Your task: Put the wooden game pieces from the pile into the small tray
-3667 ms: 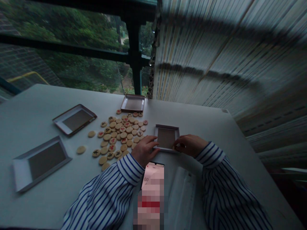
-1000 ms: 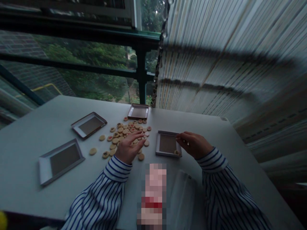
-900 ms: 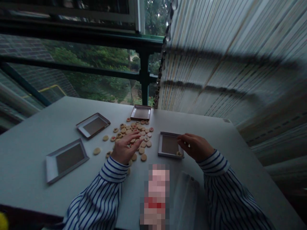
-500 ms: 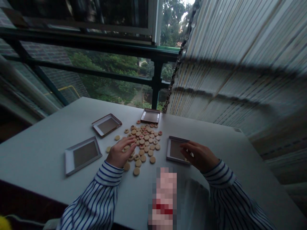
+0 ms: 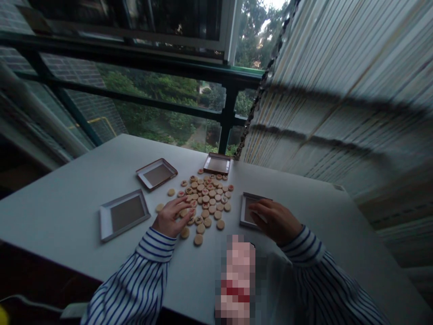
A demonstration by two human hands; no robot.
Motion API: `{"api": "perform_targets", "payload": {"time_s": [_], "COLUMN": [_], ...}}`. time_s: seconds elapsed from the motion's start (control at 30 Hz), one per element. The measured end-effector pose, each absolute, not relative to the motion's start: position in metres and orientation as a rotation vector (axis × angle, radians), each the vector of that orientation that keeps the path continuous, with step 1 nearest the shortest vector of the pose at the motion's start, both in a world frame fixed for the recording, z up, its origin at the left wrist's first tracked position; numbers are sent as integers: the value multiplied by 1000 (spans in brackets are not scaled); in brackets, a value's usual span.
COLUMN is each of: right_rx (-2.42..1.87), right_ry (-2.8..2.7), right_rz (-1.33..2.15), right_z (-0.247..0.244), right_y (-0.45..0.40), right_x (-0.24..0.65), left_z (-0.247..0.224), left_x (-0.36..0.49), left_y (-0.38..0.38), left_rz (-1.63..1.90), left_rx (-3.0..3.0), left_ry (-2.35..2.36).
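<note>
A loose cluster of round wooden Chinese chess pieces [image 5: 212,193] lies in the middle of the white table, some showing red or black characters, others plain side up. Over the cluster's left edge is my left hand [image 5: 171,218], thumb and fingers apart, with a red-marked piece [image 5: 192,211] by the thumb tip. No piece shows in its grasp. My right hand [image 5: 275,220] hovers over the shallow box [image 5: 244,212] on the right, fingers bent and the thumb apart from them. It covers much of that box, and what lies beneath it is hidden.
Two more shallow boxes stand on the left, a grey-rimmed one [image 5: 100,225] and a brown-rimmed one [image 5: 144,183]. Another box [image 5: 206,163] sits behind the pieces. A pixelated pink object [image 5: 238,275] is at the front. A window and a striped curtain [image 5: 321,113] border the table [image 5: 61,203].
The view has shifted slightly, so the table appears further right. My right hand has moved left over its box, covering a piece that showed there before. My left hand stays at the cluster.
</note>
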State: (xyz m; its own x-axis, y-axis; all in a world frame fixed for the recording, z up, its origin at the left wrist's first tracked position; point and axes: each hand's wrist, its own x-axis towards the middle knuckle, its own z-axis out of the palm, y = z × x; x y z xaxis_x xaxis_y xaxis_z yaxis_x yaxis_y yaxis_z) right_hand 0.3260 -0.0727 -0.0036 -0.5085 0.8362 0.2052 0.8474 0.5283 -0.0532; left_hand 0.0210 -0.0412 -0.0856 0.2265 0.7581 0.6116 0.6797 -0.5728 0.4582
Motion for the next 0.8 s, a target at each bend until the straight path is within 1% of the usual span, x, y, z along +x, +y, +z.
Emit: {"api": "perform_targets", "payload": {"time_s": [0.43,0.57,0.8], "right_rx": [-1337,-1321,-1284], "right_ry": [-2680,-2717,-2668], "right_rz": [-28,-31,-22], "right_z": [-4,-4,-24], "right_y": [-67,-64,-57], "right_x": [267,249,223], "left_z": [-112,-115,-113], "left_x": [14,13,15], "left_y": [-47,-48,-51], "left_rz": [1312,1267,1256], "left_rx": [2450,2446,2460], "left_ry": [1396,1437,1493]}}
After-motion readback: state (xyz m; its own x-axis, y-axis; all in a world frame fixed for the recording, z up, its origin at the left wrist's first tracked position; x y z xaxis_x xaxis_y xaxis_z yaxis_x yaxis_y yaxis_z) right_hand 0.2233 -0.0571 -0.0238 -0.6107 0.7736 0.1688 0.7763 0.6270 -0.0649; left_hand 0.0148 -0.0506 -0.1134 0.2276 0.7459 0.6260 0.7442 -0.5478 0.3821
